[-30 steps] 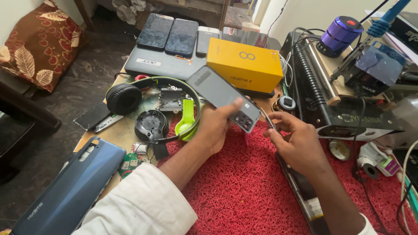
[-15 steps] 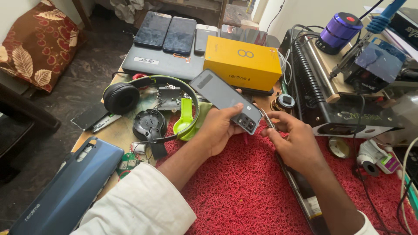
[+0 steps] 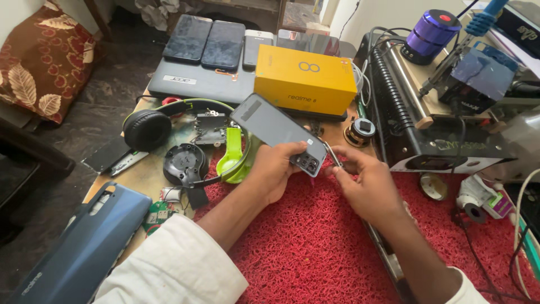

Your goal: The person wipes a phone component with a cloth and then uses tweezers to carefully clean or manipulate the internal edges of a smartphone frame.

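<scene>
**benchfan:** A cluttered desk [image 3: 337, 126] is seen, with a red bristly mat [image 3: 315, 247] spread over its near part. The grey phone [image 3: 278, 132] is held back-up just above the mat's far edge, camera end toward the person. The left hand [image 3: 275, 171] is closed around that camera end. The right hand [image 3: 365, 188] is pinched shut on a thin metal tool [image 3: 332, 153], whose tip is set at the phone's corner.

**solder_sam:** Judged from that, the corner is being worked. The tool is best kept flat along the seam and eased in lightly, so the back isn't gouged.

**benchfan:** Room looks tight. Beyond the phone sits a yellow box [image 3: 306, 79], touching or nearly so. Left of the phone the green-and-black headphones [image 3: 185, 141] are close. Right of it a black machine [image 3: 427, 129] is near the tool hand.

**solder_sam:** Then the open stretch of mat nearer than the phone is where elbows are best swung.
</scene>
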